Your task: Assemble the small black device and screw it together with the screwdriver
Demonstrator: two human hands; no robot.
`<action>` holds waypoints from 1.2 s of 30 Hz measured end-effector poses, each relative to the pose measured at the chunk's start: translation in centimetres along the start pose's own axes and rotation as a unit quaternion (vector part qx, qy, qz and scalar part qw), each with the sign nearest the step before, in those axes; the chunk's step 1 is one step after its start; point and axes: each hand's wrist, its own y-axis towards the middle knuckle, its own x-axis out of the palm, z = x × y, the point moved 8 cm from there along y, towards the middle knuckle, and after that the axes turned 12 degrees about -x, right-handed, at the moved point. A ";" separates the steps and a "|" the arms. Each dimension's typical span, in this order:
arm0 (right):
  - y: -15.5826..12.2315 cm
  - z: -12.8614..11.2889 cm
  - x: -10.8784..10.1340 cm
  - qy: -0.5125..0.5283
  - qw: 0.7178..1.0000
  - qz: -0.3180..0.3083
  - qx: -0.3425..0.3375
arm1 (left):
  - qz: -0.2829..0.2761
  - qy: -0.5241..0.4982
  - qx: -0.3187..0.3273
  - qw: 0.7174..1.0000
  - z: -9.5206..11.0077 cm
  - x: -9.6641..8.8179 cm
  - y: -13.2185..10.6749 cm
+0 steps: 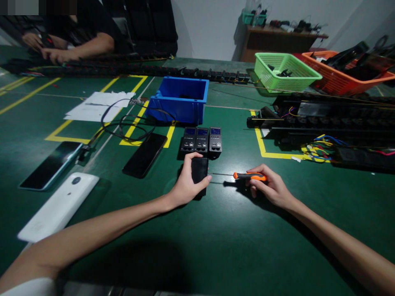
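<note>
My left hand (pixel 185 185) grips a small black box-shaped module (pixel 200 172) that rests on the green table (pixel 216 246). My right hand (pixel 270 187) holds an orange-handled screwdriver (pixel 249 176) lying level, with its thin shaft pointing left at the module's right side. Just behind stand three similar black modules (pixel 201 140) with blue displays, side by side.
A blue bin (pixel 179 100) sits behind the modules. Two dark phones (pixel 145 154) (pixel 51 165), a white device (pixel 58 207), a black cable and papers (pixel 100 105) lie left. Green (pixel 285 72) and orange (pixel 342 76) baskets and wired black assemblies (pixel 324 119) fill the right. Another person's arms (pixel 70 47) work at the far left.
</note>
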 end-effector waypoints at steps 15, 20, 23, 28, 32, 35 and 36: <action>0.0 -1.0 -0.5 -0.106 0.993 0.015 -0.046 | 0.010 0.008 0.006 1.000 0.0 -0.1 -0.1; 0.0 -0.7 -0.6 -0.055 0.997 0.031 -0.041 | 0.013 0.006 0.009 1.000 -0.1 -0.2 -0.1; 0.1 -0.6 -0.7 -0.043 0.998 0.038 -0.036 | 0.010 0.003 0.004 1.000 -0.2 -0.2 0.0; 0.0 -0.3 -0.7 -0.024 0.999 0.038 -0.022 | 0.007 0.005 0.001 1.000 -0.1 -0.1 0.0; 0.0 -0.1 -0.6 -0.013 0.999 0.037 -0.008 | 0.005 0.005 0.003 1.000 0.0 -0.1 -0.1; 0.0 0.0 -0.5 -0.002 0.999 0.035 -0.003 | 0.004 0.005 0.000 1.000 0.0 -0.1 -0.1; 0.0 0.0 -0.5 0.002 0.999 0.035 -0.002 | 0.004 0.005 -0.001 1.000 -0.1 -0.1 -0.1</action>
